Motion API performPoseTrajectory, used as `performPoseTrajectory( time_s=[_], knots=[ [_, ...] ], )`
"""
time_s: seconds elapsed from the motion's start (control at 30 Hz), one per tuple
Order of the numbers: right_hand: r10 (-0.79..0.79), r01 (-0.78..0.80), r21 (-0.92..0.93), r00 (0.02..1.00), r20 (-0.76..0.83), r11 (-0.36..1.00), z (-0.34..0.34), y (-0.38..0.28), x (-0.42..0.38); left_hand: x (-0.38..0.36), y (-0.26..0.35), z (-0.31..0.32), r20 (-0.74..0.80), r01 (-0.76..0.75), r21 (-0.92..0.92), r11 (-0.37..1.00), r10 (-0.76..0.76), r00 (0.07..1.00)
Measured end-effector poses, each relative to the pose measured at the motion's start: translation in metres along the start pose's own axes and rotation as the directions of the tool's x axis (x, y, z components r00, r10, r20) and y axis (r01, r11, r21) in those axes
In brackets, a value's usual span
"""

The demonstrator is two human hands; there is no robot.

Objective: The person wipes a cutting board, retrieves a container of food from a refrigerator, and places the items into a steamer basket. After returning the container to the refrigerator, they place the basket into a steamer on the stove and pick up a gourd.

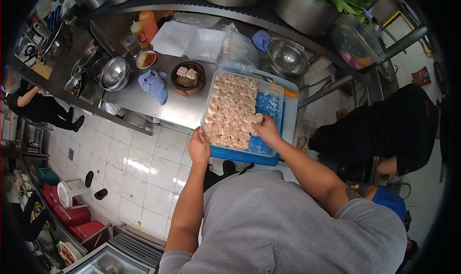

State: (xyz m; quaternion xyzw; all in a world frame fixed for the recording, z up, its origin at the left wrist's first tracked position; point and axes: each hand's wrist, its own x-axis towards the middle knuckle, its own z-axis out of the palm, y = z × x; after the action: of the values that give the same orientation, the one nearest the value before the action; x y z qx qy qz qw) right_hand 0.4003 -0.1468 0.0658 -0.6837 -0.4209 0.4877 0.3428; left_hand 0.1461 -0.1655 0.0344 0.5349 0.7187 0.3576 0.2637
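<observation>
A clear plastic container [277, 111] filled with rows of pale pinkish siu mai dumplings [231, 101] lies in front of me. Its right part shows bare blue. My left hand [198, 148] is closed on the container's near left edge, thumb at the dumplings. At the right side of the rows, my right hand [269, 131] has its fingers closed around a dumpling [256, 122], partly hidden by the fingers. Left of the container stands a round bamboo steamer [196, 88] with a few dumplings inside. Under the container's near side shows a blue board [245, 157].
A blue cloth [153, 86], a small bowl [146, 59] with orange food and stacked metal bowls [115, 74] sit left on the steel counter [178, 109]. Plastic bags [237, 48] lie behind. More metal bowls [288, 57] are at right. A dark-clothed person [384, 125] bends nearby at right.
</observation>
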Motion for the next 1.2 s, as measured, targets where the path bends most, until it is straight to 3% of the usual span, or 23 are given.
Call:
performPoseTrajectory(
  time_s=[0.07,0.1,0.17,0.2,0.27,0.4,0.6,0.67,0.8,0.87,1.0,1.07,1.13,1.2],
  knots=[
    [0.132,-0.161,-0.346,0.986,-0.106,0.924,-0.004,-0.044,-0.026,0.0,-0.001,0.0,-0.027,-0.033,0.004,0.999,0.033,0.999],
    [0.133,-0.161,-0.345,0.986,-0.105,0.924,-0.004,-0.036,-0.028,-0.001,-0.001,0.0,-0.027,-0.033,0.005,0.999,0.033,0.999],
    [-0.187,0.107,-0.523,0.977,-0.103,0.846,-0.01,-0.015,-0.035,0.0,0.003,-0.002,-0.004,-0.019,-0.015,1.0,0.019,1.0],
    [-0.187,0.107,-0.523,0.977,-0.102,0.845,-0.013,-0.014,-0.041,0.0,0.003,-0.003,-0.004,-0.018,-0.015,1.0,0.018,1.0],
    [-0.467,0.445,-0.714,0.865,0.185,0.541,-0.019,-0.014,-0.05,-0.001,0.004,-0.003,-0.007,-0.009,-0.001,1.0,0.009,1.0],
    [-0.485,0.496,-0.717,0.838,0.25,0.489,-0.018,-0.008,-0.047,0.001,0.003,-0.001,0.012,0.005,-0.001,1.0,-0.005,1.0],
    [-0.457,0.452,-0.755,0.86,0.227,0.475,-0.01,-0.013,-0.044,0.001,-0.001,0.001,0.002,-0.008,0.0,1.0,0.008,1.0],
    [-0.377,0.395,-0.823,0.894,0.242,0.409,-0.008,-0.018,-0.045,0.001,0.0,0.0,0.005,-0.009,-0.012,1.0,0.009,1.0],
    [-0.401,0.413,-0.825,0.88,0.253,0.387,-0.009,-0.013,-0.042,0.0,0.002,-0.001,-0.002,0.003,-0.013,1.0,-0.003,1.0],
    [-0.375,0.462,-0.82,0.865,0.333,0.337,-0.015,-0.01,-0.039,-0.001,0.004,-0.002,-0.009,-0.008,-0.008,1.0,0.008,1.0],
    [-0.299,0.426,-0.786,0.9,0.318,0.447,-0.027,-0.043,-0.046,-0.001,-0.002,0.001,-0.045,-0.036,0.013,0.999,0.036,0.998],
    [-0.449,0.385,-0.755,0.883,0.133,0.532,-0.033,-0.036,-0.023,-0.001,0.001,0.001,-0.02,-0.008,0.013,1.0,0.008,1.0],
    [-0.506,0.409,-0.768,0.853,0.129,0.493,-0.036,-0.029,-0.002,0.0,0.003,0.001,-0.021,-0.017,0.022,1.0,0.018,1.0],
    [-0.397,0.472,-0.76,0.866,0.305,0.446,-0.037,-0.03,0.008,0.0,0.002,-0.001,-0.021,-0.026,0.034,0.999,0.027,0.999]
  ],
)
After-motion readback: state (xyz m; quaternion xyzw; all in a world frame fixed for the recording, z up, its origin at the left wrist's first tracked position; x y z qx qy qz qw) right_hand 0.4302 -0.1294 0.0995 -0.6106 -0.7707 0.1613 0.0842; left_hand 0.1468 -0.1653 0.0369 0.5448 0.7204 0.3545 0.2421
